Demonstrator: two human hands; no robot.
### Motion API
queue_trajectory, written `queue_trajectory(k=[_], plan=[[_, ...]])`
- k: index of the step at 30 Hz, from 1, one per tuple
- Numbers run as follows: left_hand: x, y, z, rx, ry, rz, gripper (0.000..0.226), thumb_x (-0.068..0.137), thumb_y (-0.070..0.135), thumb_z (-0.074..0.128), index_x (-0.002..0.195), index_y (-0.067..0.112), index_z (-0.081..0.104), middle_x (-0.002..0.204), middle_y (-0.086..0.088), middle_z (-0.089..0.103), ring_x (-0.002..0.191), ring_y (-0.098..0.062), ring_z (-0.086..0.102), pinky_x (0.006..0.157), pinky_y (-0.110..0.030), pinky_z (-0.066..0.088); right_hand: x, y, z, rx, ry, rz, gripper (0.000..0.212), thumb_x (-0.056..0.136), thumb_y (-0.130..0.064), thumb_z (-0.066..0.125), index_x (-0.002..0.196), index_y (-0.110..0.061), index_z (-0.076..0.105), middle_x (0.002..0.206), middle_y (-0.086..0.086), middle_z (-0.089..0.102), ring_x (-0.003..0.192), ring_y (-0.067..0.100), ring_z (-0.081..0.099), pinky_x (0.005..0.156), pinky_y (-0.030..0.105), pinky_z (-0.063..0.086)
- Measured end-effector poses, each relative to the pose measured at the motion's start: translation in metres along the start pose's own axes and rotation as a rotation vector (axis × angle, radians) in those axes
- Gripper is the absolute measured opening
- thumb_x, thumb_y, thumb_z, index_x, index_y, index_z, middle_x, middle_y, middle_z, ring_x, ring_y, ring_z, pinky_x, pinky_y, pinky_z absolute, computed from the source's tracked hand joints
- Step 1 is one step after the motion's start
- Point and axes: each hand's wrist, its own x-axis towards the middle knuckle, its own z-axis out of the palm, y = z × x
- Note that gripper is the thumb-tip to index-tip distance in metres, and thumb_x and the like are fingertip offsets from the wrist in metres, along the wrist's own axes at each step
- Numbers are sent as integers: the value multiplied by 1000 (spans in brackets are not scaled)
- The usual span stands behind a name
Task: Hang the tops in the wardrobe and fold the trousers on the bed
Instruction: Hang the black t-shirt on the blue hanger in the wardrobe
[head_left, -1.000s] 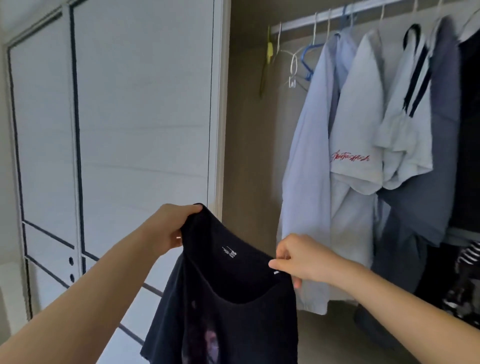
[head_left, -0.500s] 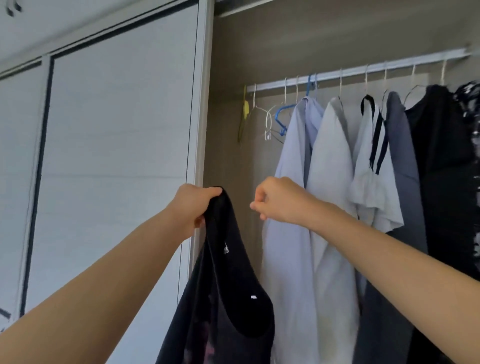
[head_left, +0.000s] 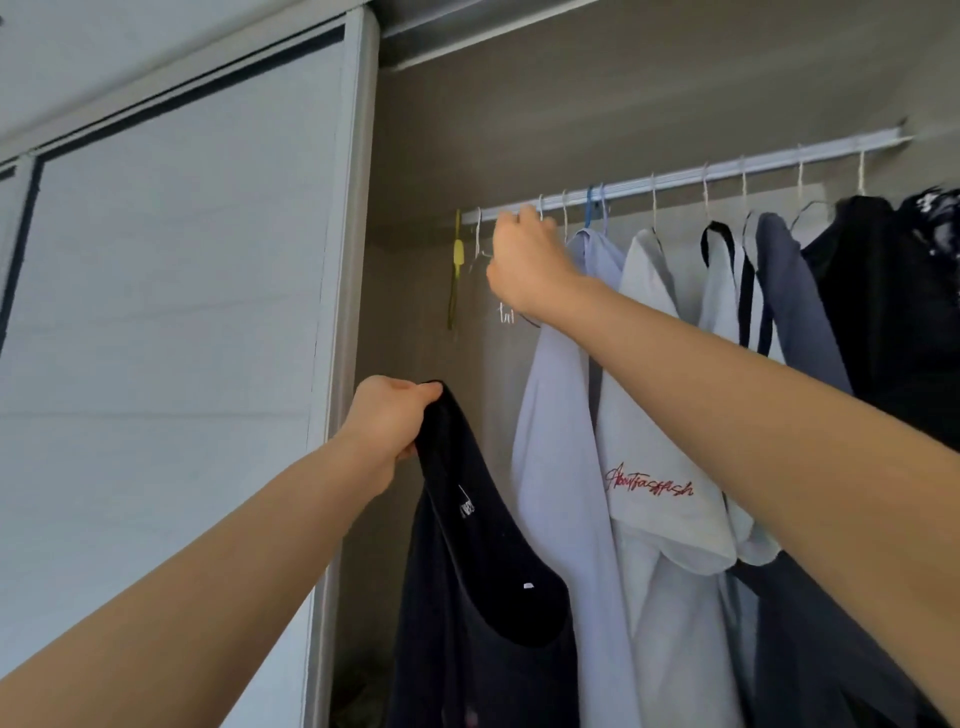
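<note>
Held up before an open wardrobe: a black top (head_left: 467, 597) of soft, matte jersey, limp and draped in long folds, with a wide scooped neckline, a small white label inside the collar and a tiny white tag lower on the neck edge. Bunched at one shoulder in the left hand (head_left: 387, 421), fingers (head_left: 410, 387) curled over the fabric's upper edge and pinching it against the palm. Rest of the cloth hanging free below and to the right of that fist, in front of the wardrobe's brown inner wall.

Higher up, at the pale metal rail (head_left: 727, 169): the right hand (head_left: 524, 265), back toward the camera, fingers curled in among thin white wire hangers (head_left: 477, 239). Cannot tell whether closed on one of them or on nothing. Well apart from the top.

Just left of that hand, a slim yellow plastic hanger (head_left: 457, 260) dangling edge-on. Rightward along the rail, on wire hooks: a smooth pale blue shirt (head_left: 556, 467), a white shirt (head_left: 660, 441) with red script lettering, a slate-grey shirt (head_left: 795, 312), a black garment (head_left: 883, 312). At left, a flat white sliding door (head_left: 182, 312) with dark trim.
</note>
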Motion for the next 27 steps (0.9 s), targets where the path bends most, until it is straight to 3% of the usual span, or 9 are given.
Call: queue_trajectory(k=[4, 8, 10, 13, 18, 21, 23, 25, 27], plan=[[15, 1, 8, 7, -31, 10, 28, 96, 25, 62, 100, -2, 70, 91, -16, 67, 81, -27, 63, 64, -31, 47, 35, 8, 29, -9, -154, 132, 53, 95, -16, 49, 142, 1, 30, 141, 22, 31, 127, 43, 36, 98, 46, 38], [26, 1, 11, -6, -32, 4, 21, 95, 26, 63, 99, 6, 71, 101, -15, 71, 95, -30, 67, 78, -36, 53, 44, 26, 49, 145, -203, 425, 67, 97, -34, 46, 147, 0, 16, 147, 23, 27, 129, 45, 38, 100, 49, 41], [32, 0, 12, -17, -30, -8, 20, 95, 27, 64, 100, 9, 70, 101, -13, 70, 95, -29, 66, 82, -38, 54, 42, 39, 54, 149, -186, 426, 60, 95, -39, 42, 141, -2, 30, 138, 20, 42, 120, 39, 48, 94, 47, 44], [41, -3, 16, -32, -43, -13, 17, 94, 26, 65, 97, 10, 70, 99, -14, 71, 93, -30, 67, 83, -39, 55, 42, 54, 57, 81, -244, 382, 44, 84, -22, 46, 123, -6, 54, 126, 15, 54, 110, 36, 55, 84, 43, 45], [48, -6, 21, -53, -54, -14, 13, 94, 25, 64, 93, 12, 68, 97, -12, 69, 91, -29, 65, 76, -35, 53, 44, 69, 47, 74, -229, 452, 26, 90, -9, 45, 110, -1, 59, 108, 15, 60, 103, 33, 60, 74, 32, 45], [51, -9, 22, -64, -62, -8, 13, 95, 25, 64, 89, 13, 67, 95, -12, 69, 88, -27, 65, 69, -32, 51, 47, 74, 46, 95, -208, 478, 15, 91, -7, 43, 90, -1, 56, 77, 11, 58, 66, 25, 56, 57, 29, 40], [51, -10, 22, -64, -66, -9, 14, 95, 24, 64, 86, 13, 66, 93, -12, 69, 85, -26, 65, 63, -30, 50, 49, 74, 46, 96, -209, 463, 19, 92, -7, 41, 78, 0, 53, 65, 9, 54, 58, 23, 52, 48, 28, 33], [51, -10, 21, -66, -66, -12, 14, 95, 25, 64, 87, 13, 67, 95, -13, 70, 85, -28, 66, 62, -30, 50, 48, 73, 47, 76, -193, 425, 18, 92, -5, 43, 76, 0, 52, 74, 9, 56, 64, 24, 54, 48, 27, 32], [51, -10, 20, -70, -61, -15, 15, 95, 25, 64, 86, 13, 66, 95, -13, 70, 87, -29, 66, 64, -31, 51, 48, 73, 48, 59, -141, 395, 15, 91, -5, 47, 96, 1, 60, 100, 14, 61, 88, 29, 61, 60, 29, 39]])
